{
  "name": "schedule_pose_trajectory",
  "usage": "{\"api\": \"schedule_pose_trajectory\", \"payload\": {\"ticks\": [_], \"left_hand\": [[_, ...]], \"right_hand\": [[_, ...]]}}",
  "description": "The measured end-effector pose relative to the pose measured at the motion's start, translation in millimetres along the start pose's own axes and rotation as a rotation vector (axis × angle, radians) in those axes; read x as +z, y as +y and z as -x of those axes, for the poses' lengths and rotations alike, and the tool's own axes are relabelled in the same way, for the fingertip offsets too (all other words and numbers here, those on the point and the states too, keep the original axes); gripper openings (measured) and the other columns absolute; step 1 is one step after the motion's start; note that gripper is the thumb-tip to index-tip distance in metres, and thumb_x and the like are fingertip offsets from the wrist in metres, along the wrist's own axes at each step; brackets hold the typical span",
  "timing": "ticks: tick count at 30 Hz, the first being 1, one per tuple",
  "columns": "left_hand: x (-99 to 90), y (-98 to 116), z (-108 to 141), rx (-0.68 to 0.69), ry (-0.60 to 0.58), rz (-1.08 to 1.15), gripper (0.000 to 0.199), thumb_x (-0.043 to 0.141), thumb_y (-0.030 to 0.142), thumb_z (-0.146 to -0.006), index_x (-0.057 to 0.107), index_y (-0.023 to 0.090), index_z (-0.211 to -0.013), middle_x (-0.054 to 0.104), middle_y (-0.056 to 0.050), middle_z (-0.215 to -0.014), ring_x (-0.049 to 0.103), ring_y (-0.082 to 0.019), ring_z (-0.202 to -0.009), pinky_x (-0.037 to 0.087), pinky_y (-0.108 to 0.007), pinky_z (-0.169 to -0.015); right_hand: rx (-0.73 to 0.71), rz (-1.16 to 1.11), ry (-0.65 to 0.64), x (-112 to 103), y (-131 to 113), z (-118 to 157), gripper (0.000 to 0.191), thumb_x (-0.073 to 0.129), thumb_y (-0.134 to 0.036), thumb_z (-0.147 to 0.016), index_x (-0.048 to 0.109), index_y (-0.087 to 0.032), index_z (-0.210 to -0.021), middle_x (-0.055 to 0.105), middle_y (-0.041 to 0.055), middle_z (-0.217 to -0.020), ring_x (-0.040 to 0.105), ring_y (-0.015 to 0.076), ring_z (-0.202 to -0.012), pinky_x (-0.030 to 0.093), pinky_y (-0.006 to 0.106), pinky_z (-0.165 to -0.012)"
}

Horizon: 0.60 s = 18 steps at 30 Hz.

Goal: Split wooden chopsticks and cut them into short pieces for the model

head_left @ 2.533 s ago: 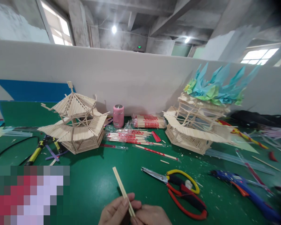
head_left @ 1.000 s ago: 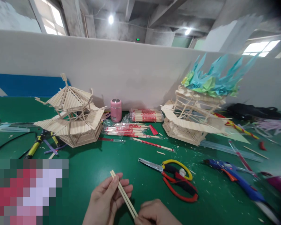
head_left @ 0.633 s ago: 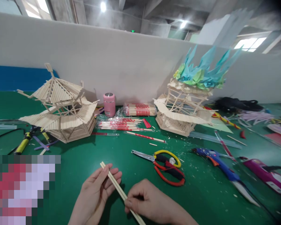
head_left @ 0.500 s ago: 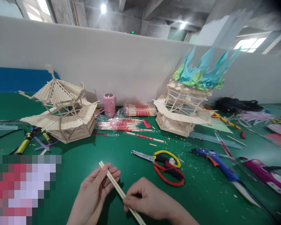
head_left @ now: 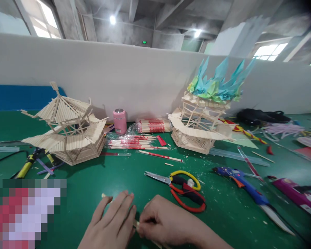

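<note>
A pair of pale wooden chopsticks (head_left: 136,224) lies slantwise under my hands. My left hand (head_left: 111,221) is palm down over them, its fingers bent across the sticks, and one tip shows past its far side. Most of their length is hidden by the hand. Close beside it, my right hand (head_left: 160,219) pinches the sticks between thumb and forefinger. Pliers (head_left: 181,186) with yellow and red handles rest just beyond my right hand. Farther right is a blue hot glue gun (head_left: 245,183).
A stick-built pavilion (head_left: 67,135) stands left, another stick structure (head_left: 197,128) topped with folded blue paper right. Between them are a pink flask (head_left: 119,121), bundled chopsticks (head_left: 155,126) and wrapped ones (head_left: 131,141). A magenta tool (head_left: 295,192) lies far right; a yellow-handled tool (head_left: 26,167) lies left.
My left hand has turned from palm up to palm down, covering the chopsticks. My right hand keeps its pinch. The view has tilted up slightly.
</note>
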State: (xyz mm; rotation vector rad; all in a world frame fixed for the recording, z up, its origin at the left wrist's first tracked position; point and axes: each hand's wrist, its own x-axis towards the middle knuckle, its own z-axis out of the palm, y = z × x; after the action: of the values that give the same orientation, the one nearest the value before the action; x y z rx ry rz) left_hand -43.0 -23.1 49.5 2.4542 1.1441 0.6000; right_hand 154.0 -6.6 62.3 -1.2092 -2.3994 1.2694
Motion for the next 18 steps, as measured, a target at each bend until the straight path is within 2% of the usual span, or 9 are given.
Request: {"api": "schedule_pose_trajectory", "payload": {"ticks": [1, 3, 5, 9, 11, 13, 15, 16, 18], "left_hand": [[1.9, -1, -5, 0.014, -0.094, -0.026, 0.034, 0.052, 0.012, -0.073, 0.061, 0.027, -0.101, 0.061, -0.009, -0.112, 0.054, -0.027, -0.102, 0.027, -0.036, -0.091], [10.9, -5, -12, 0.042, -0.217, -0.024, 0.023, 0.048, 0.008, -0.073, 0.065, 0.023, -0.078, 0.070, -0.008, -0.079, 0.062, -0.024, -0.076, 0.030, -0.040, -0.085], [23.2, -11, -13, 0.054, -0.311, 0.026, 0.017, 0.052, 0.010, -0.069, 0.062, 0.022, -0.063, 0.065, -0.004, -0.061, 0.058, -0.018, -0.054, 0.036, -0.033, -0.070], [31.4, -15, -11, -0.008, -0.255, 0.098, 0.018, 0.052, 0.010, -0.068, 0.060, 0.022, -0.057, 0.061, -0.002, -0.057, 0.049, -0.013, -0.044, 0.028, -0.023, -0.044], [21.8, -8, -15, -0.124, -0.164, 0.246, 0.019, 0.049, 0.017, -0.075, 0.062, 0.021, -0.062, 0.061, -0.002, -0.061, 0.050, -0.013, -0.051, 0.031, -0.022, -0.048], [9.1, 1, -21, -0.342, -0.105, 0.508, 0.020, 0.050, 0.029, -0.078, 0.064, 0.019, -0.067, 0.062, -0.004, -0.067, 0.051, -0.014, -0.061, 0.035, -0.020, -0.056], [1.2, 10, -27, -0.572, -0.098, 0.766, 0.030, 0.051, 0.040, -0.076, 0.062, 0.017, -0.059, 0.050, 0.002, -0.049, 0.040, -0.009, -0.046, 0.029, -0.019, -0.044], [0.4, 12, -29, -0.656, -0.070, 0.899, 0.032, 0.053, 0.044, -0.074, 0.060, 0.016, -0.059, 0.046, 0.004, -0.047, 0.036, -0.008, -0.042, 0.025, -0.018, -0.041], [5.4, 16, -30, -0.754, -0.002, 1.118, 0.036, 0.058, 0.050, -0.067, 0.060, 0.015, -0.061, 0.042, 0.006, -0.046, 0.030, -0.005, -0.038, 0.019, -0.018, -0.038]], "right_hand": [[-0.038, 0.129, 0.006, -1, -5, 0, 0.020, 0.051, -0.014, -0.071, 0.065, -0.013, -0.057, 0.048, -0.0046, -0.044, 0.034, 0.0061, -0.041, 0.021, 0.019, -0.039], [-0.077, 0.374, -0.009, -2, -16, 0, 0.019, 0.055, -0.019, -0.071, 0.065, -0.015, -0.056, 0.057, -0.0018, -0.046, 0.036, 0.0078, -0.041, 0.018, 0.022, -0.040], [-0.079, 0.542, -0.069, -3, -25, -1, 0.019, 0.054, -0.023, -0.074, 0.067, -0.017, -0.061, 0.064, 0.0011, -0.053, 0.044, 0.0100, -0.042, 0.018, 0.024, -0.039], [-0.083, 0.688, -0.076, -10, -29, 0, 0.026, 0.050, -0.030, -0.079, 0.066, -0.017, -0.063, 0.065, 0.0032, -0.058, 0.054, 0.0149, -0.050, 0.024, 0.026, -0.042], [-0.097, 0.655, 0.105, -19, -25, 4, 0.025, 0.050, -0.038, -0.079, 0.066, -0.019, -0.073, 0.065, 0.0039, -0.070, 0.056, 0.0183, -0.062, 0.033, 0.028, -0.051], [-0.077, 0.522, 0.404, -29, -17, 10, 0.029, 0.050, -0.042, -0.078, 0.062, -0.022, -0.095, 0.062, 0.0057, -0.088, 0.055, 0.0213, -0.080, 0.039, 0.032, -0.066], [0.005, 0.269, 0.698, -36, -9, 14, 0.033, 0.046, -0.039, -0.082, 0.054, -0.022, -0.108, 0.060, 0.0059, -0.093, 0.053, 0.0199, -0.085, 0.039, 0.033, -0.073], [0.060, 0.113, 0.789, -36, -5, 15, 0.031, 0.044, -0.038, -0.083, 0.054, -0.021, -0.108, 0.059, 0.0051, -0.089, 0.054, 0.0181, -0.080, 0.041, 0.031, -0.071], [0.147, -0.190, 0.810, -30, 2, 12, 0.030, 0.043, -0.039, -0.083, 0.058, -0.019, -0.099, 0.059, 0.0034, -0.079, 0.053, 0.0160, -0.071, 0.042, 0.026, -0.063]]}}
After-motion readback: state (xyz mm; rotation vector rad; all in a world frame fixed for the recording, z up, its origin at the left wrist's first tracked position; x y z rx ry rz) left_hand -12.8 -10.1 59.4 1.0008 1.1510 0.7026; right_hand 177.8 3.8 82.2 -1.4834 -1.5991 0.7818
